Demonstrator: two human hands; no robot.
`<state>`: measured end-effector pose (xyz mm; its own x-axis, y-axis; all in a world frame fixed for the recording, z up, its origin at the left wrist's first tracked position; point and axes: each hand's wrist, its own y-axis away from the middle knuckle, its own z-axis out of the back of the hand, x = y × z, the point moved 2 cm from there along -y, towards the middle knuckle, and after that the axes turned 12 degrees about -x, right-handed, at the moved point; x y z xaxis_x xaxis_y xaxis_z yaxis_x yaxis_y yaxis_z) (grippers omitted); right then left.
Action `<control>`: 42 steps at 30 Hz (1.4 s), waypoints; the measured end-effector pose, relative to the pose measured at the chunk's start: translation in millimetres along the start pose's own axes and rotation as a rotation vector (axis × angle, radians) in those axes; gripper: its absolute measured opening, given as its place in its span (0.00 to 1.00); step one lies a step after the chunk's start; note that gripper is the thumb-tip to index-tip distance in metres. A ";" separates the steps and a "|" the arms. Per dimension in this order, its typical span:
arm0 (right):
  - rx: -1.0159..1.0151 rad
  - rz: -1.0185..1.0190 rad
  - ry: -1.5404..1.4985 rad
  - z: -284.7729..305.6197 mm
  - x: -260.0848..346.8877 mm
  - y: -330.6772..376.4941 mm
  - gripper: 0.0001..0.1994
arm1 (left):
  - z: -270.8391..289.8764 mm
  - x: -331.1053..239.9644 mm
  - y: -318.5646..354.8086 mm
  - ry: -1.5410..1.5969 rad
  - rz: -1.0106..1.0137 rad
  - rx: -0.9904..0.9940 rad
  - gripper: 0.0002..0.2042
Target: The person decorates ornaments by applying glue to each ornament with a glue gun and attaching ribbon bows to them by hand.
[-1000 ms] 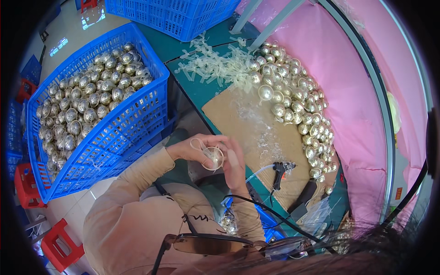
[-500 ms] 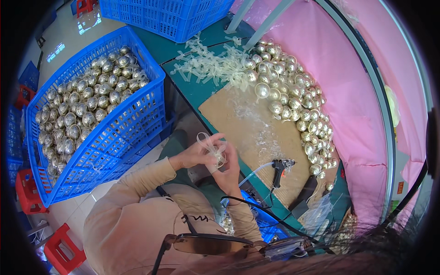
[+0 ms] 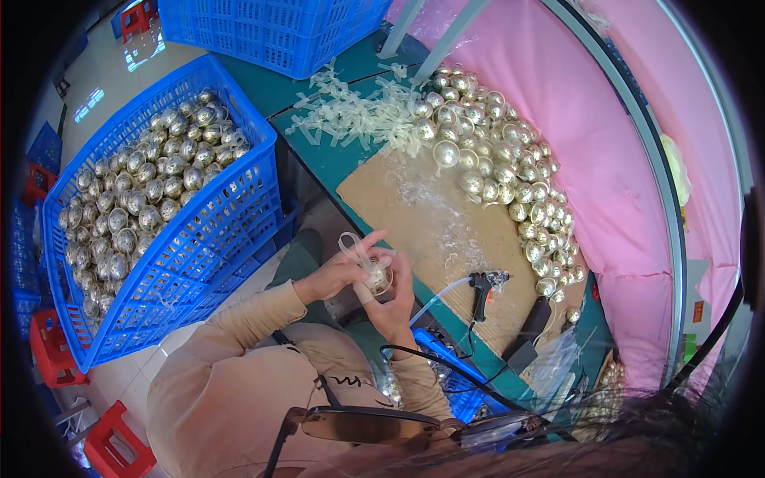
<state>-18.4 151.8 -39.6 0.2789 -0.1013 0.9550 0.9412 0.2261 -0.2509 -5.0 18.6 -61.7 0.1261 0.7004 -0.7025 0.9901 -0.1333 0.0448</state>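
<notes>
In front of my body, both hands meet around a small shiny silver-gold ball [image 3: 380, 278]. A whitish translucent ribbon bow [image 3: 351, 245] with a loop stands up from the ball. My left hand [image 3: 333, 275] pinches at the ribbon and the ball's near side, its index finger stretched out past them. My right hand [image 3: 394, 307] curls around the ball from the right, thumb and fingers on it. The fingers partly cover the ball and the foot of the ribbon.
A blue crate [image 3: 191, 239] full of similar balls stands at left. On the green table [image 3: 315, 163] lie ribbon bows [image 3: 351, 111], heaped balls [image 3: 510, 159], a cardboard sheet [image 3: 390, 203], and a corded black glue gun [image 3: 480, 299]. Another blue crate [image 3: 271, 36] stands behind; red stools [image 3: 119, 446] are lower left.
The whole view has shifted slightly. Both hands keep nearly the same hold, and the ball between the fingers shows a little more of its surface.
</notes>
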 end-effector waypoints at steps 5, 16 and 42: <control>-0.525 0.013 -0.133 65.7 16.2 15.9 0.36 | -10.6 -10.7 -14.0 0.183 0.116 0.145 0.36; -1.557 -0.500 0.104 278.1 -83.7 317.3 0.33 | -5.5 20.4 -51.0 0.007 0.146 -0.067 0.12; -0.798 -0.276 1.284 395.2 -92.1 -120.5 0.46 | 3.6 13.4 -42.6 -0.335 0.040 -0.139 0.08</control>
<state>-232.8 516.8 -34.7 -0.3390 -0.8870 0.3136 0.7267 -0.4586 -0.5116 -45.6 31.1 -75.6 0.1606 0.4247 -0.8910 0.9866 -0.0437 0.1570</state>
